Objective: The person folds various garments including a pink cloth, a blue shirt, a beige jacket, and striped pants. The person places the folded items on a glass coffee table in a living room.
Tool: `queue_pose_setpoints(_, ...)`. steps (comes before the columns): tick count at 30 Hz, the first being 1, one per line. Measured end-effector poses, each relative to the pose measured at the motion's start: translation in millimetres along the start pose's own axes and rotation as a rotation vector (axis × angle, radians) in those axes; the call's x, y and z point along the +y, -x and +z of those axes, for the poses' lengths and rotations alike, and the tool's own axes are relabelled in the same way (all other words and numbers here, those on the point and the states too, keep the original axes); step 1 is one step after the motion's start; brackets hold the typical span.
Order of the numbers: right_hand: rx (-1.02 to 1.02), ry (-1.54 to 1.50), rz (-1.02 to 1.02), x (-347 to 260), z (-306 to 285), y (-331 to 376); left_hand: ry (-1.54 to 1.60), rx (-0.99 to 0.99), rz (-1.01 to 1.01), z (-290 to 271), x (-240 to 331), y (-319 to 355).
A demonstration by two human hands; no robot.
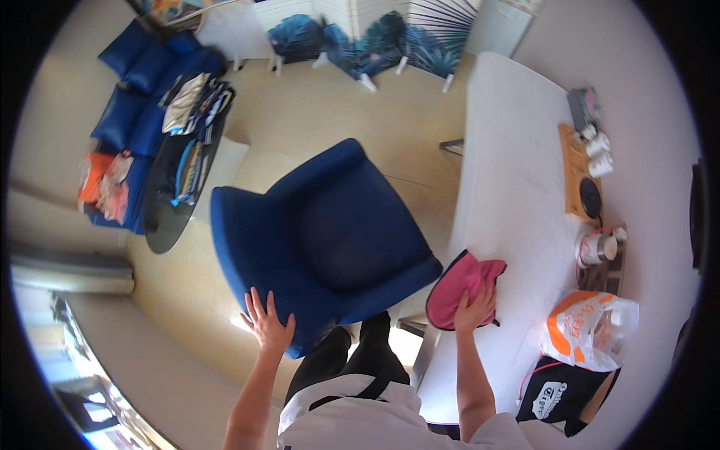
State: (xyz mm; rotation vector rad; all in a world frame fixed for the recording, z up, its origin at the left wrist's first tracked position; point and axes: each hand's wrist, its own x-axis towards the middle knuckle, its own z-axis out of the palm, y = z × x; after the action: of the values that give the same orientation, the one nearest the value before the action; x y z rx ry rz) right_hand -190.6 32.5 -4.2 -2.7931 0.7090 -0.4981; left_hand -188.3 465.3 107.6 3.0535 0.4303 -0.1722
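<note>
Under the right hand [472, 309], a pink cloth [450, 291] edged in black is spread on the white desk [510, 180], close to the desk's left edge. Its right part is covered by that hand's fingers, slightly parted and bent; whether any fold is pinched cannot be told. By its look, the cloth can be judged light, soft and limp, not fragile, and unlikely to slip from the skin. Hold would best be taken at the raised folds beside the fingers, or by the dark border to their left. Well to the left, the left hand [268, 328] is laid with fingers spread on a blue armchair [352, 225], nothing being gripped; heavier, padded handling may be expected there. Right of the right fingers, a white-and-orange plastic bag [566, 322] is seen.
</note>
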Motion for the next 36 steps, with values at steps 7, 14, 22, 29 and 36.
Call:
queue_pose_setpoints(7,0.085,0.091,0.061,-8.4,26.9,-9.6,0.265,0.003,0.117,-3.7,-38.0,-10.9)
queue_pose_setpoints(14,0.142,0.093,0.189,-25.5,20.6,71.6,0.323,-0.016,0.391,-5.2,-91.7,-39.1)
queue_pose_setpoints(22,0.052,-0.769,0.306,-276.6,-5.8,173.7,0.338,-0.096,0.67,-7.7,-145.3,-63.7)
queue_pose_setpoints(29,-0.203,-1.387,-0.021,-488.5,-120.2,137.5,0.62,-0.116,0.623,26.4,-143.2,-73.9)
queue_pose_setpoints(36,-0.137,-0.472,-0.559,-539.2,15.2,110.2,0.38,-0.164,0.704,4.3,-146.4,-75.6)
